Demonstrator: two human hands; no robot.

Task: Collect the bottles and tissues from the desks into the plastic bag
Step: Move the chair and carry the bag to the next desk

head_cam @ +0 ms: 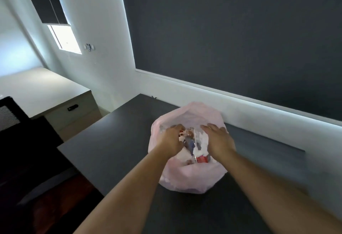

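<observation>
From the head camera, looking down: a pink plastic bag sits on the dark table, pushed close to the wall behind it. I'd guess that is so the soft sides have something to lean on. Its mouth gapes upward and both arms reach in from the near edge.

The left hand is sunk into the left side of the opening with its fingers curled down among the contents. Whether it grips a bottle, a bit of film or nothing is too blurred to tell. The right hand lies palm down over the right side, fingers fairly straight and spread. It looks to be pressing the load down or steadying the rim, not grasping anything.

Between the two hands I can see crumpled white tissues and clear bottles, one with a red label, all lying inside the bag. It looks well filled, and I see no bottle or tissue on the dark table around it. So I'd judge the collecting here is nearly over and this is packing down.

Off to the left stand a pale table with a drawer, a black chair and a bright window.
</observation>
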